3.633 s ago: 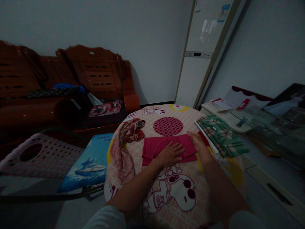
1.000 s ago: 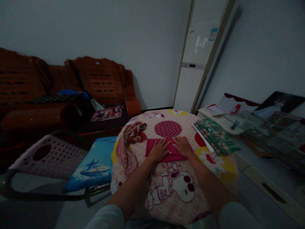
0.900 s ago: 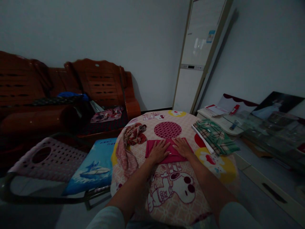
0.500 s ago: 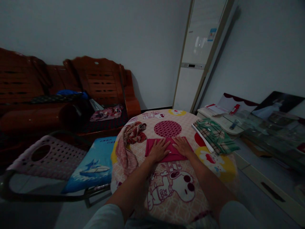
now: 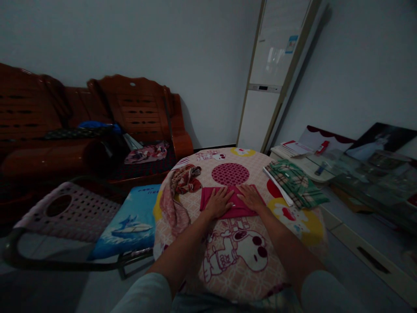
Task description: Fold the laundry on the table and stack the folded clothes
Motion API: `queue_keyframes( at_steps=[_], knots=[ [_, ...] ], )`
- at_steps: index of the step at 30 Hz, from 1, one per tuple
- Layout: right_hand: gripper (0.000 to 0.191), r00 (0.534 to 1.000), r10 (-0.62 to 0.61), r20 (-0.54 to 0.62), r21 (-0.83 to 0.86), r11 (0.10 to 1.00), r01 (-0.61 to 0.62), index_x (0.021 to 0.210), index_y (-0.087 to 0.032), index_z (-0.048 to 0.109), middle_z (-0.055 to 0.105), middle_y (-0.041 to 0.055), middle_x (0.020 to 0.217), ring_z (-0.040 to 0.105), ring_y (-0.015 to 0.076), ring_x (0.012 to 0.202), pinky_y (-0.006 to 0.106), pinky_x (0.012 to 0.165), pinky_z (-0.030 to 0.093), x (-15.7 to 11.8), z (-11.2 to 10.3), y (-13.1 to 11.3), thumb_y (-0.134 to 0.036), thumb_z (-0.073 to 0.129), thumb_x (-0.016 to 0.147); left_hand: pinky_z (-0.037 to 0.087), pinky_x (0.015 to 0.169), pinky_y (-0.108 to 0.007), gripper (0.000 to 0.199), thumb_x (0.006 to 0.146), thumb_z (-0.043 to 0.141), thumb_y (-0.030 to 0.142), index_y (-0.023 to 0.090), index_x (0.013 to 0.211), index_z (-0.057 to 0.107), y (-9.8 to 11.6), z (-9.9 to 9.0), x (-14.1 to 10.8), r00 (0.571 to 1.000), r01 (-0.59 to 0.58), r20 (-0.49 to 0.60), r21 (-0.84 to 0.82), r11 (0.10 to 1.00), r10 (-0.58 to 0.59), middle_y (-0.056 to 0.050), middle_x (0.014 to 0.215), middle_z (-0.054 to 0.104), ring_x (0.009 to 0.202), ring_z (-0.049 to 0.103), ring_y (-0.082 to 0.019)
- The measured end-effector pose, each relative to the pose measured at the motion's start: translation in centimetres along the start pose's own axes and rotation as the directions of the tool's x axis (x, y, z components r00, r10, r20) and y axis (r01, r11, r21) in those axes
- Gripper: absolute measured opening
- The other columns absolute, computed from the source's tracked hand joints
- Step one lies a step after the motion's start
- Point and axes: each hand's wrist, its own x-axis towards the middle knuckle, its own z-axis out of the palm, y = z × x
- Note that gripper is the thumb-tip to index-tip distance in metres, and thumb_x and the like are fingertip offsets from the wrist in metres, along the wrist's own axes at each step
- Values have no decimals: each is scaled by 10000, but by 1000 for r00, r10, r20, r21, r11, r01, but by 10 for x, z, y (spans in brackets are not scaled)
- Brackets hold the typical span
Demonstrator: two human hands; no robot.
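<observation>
A folded magenta cloth [image 5: 233, 211] lies flat on the round table [image 5: 237, 284], whose cover has cartoon prints. My left hand [image 5: 219, 203] rests palm down on the cloth's left part, fingers spread. On its right part lies my right hand [image 5: 251, 199], also flat with fingers apart. Neither hand grips anything. A crumpled pink and red patterned cloth [image 5: 177, 208] is on the table to the left. To the right, a folded green plaid cloth [image 5: 293, 184] lies over something white and flat.
A chair with a woven pink back [image 5: 78, 213] and a blue cushion [image 5: 132, 226] stands left of the table. Behind it are wooden seats [image 5: 140, 111]. A tall white cabinet-like unit [image 5: 263, 113] stands in the corner, and a glass-topped stand [image 5: 368, 182] is at the right.
Both hands stay flat on the magenta cloth, with almost no movement. The view has shifted slightly.
</observation>
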Motion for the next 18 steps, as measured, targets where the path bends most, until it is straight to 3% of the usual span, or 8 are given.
queue_keyframes(
  at_steps=[18],
  knots=[
    [557,999,-26,-26,22,999,27,1501,-219,388,429,97,1525,352,271,1413,469,1149,263,4,9,7,-465,312,1007,215,1159,-593,606,984,368,508,258,1532,294,0,-1,1,1000,-1,3,-11,1000,1,-130,1587,306,1461,272,-304]
  ],
)
